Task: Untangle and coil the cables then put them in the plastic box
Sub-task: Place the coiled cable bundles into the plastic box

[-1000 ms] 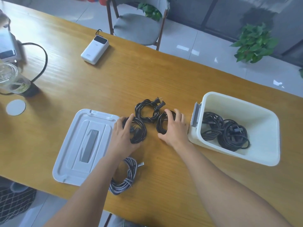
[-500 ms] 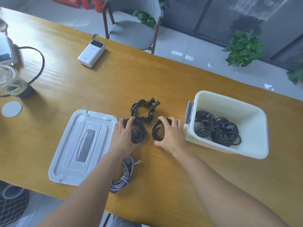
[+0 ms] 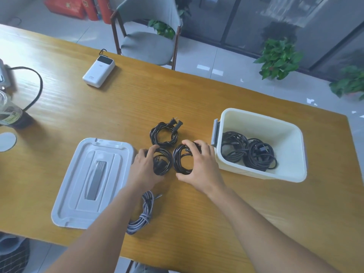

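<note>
Three coiled black cables lie in a cluster at the table's middle. My left hand [image 3: 144,167] grips the left coil [image 3: 164,162], fingers curled over its rim. My right hand [image 3: 199,164] grips the right coil [image 3: 180,160] between thumb and fingers. The third black coil [image 3: 164,133], with its plug on top, lies just behind them, untouched. A grey braided cable [image 3: 144,213] lies coiled near the front edge, partly under my left forearm. The cream plastic box [image 3: 262,119] stands to the right with coiled dark cables [image 3: 250,152] inside.
The box's grey lid [image 3: 78,194] lies flat left of my hands. A white power bank [image 3: 99,70] sits further back. A clear bottle [image 3: 7,111], a black cord and a white disc are at the far left. A chair stands behind the table.
Both hands stay on their coils; the fingers have curled tighter round them. The camera has tilted slightly.
</note>
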Demonstrator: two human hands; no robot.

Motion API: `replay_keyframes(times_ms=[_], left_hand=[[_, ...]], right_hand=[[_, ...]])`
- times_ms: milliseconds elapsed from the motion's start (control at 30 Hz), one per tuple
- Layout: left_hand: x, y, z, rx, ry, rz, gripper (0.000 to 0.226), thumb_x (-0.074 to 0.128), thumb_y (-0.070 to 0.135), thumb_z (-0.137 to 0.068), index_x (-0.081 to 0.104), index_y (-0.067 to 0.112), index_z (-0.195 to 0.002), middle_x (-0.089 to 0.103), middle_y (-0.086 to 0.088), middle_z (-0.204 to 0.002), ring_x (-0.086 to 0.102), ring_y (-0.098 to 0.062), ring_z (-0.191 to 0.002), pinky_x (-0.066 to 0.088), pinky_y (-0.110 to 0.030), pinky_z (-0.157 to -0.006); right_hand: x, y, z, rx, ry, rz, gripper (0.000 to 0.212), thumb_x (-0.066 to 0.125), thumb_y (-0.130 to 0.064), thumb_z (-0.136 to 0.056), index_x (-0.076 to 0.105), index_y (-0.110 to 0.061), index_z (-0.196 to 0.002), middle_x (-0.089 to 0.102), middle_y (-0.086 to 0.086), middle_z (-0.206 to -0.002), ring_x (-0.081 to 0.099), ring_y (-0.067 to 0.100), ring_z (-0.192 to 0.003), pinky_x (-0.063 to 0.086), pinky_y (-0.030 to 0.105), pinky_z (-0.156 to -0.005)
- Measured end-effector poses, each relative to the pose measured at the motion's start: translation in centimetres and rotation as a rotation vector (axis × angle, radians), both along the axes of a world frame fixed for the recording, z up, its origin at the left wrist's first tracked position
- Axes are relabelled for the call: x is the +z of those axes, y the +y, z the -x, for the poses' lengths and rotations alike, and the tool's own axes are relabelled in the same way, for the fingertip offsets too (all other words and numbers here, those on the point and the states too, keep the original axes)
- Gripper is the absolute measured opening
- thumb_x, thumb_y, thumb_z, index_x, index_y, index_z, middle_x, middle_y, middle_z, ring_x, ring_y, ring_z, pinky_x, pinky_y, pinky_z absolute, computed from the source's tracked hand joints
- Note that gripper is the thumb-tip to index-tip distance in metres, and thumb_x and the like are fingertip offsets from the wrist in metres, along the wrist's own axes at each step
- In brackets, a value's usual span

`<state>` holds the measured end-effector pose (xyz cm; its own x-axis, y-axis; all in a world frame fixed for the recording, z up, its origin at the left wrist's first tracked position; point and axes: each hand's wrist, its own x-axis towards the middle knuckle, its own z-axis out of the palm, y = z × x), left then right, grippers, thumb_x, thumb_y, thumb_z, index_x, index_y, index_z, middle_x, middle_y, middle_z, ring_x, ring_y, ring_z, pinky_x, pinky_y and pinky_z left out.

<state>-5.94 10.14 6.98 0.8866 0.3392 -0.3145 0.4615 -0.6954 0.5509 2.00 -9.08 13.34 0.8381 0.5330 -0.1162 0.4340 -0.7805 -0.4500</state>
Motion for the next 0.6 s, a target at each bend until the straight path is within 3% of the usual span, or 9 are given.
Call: replay_keyframes(times_ms=[333, 433, 600], left_hand=[[4.6, -0.2, -2.1, -0.006, -0.186, -0.009, 0.106, 0.09, 0.025, -0.06, 0.038, 0.032, -0.153, 0.046, -0.004, -0.129, 0.05, -0.03, -0.117, 0.045, -0.034, -0.085], [7.1, -0.7, -3.7, -0.032, -0.238, -0.027, 0.107, 0.09, 0.026, -0.06, 0.037, 0.033, -0.153, 0.045, -0.003, -0.131, 0.05, -0.029, -0.117, 0.049, -0.038, -0.086], [11.4, -3.0, -7.4, -0.098, -0.317, -0.054, 0.104, 0.088, 0.027, -0.062, 0.036, 0.035, -0.151, 0.044, -0.001, -0.134, 0.05, -0.026, -0.119, 0.053, -0.039, -0.083]], right_hand=[[5.0, -0.7, -2.2, -0.026, -0.083, -0.164, 0.093, 0.085, -0.049, -0.07, 0.039, -0.042, -0.15, 0.037, -0.002, -0.146, 0.033, 0.022, -0.137, 0.042, 0.036, -0.109], [6.4, -1.8, -3.5, -0.058, -0.115, -0.169, 0.093, 0.087, -0.047, -0.069, 0.041, -0.041, -0.15, 0.037, -0.001, -0.146, 0.033, 0.021, -0.135, 0.037, 0.031, -0.107], [7.9, -5.0, -5.8, -0.141, -0.169, -0.166, 0.093, 0.088, -0.046, -0.068, 0.043, -0.039, -0.149, 0.039, -0.001, -0.143, 0.036, 0.023, -0.132, 0.041, 0.034, -0.104]])
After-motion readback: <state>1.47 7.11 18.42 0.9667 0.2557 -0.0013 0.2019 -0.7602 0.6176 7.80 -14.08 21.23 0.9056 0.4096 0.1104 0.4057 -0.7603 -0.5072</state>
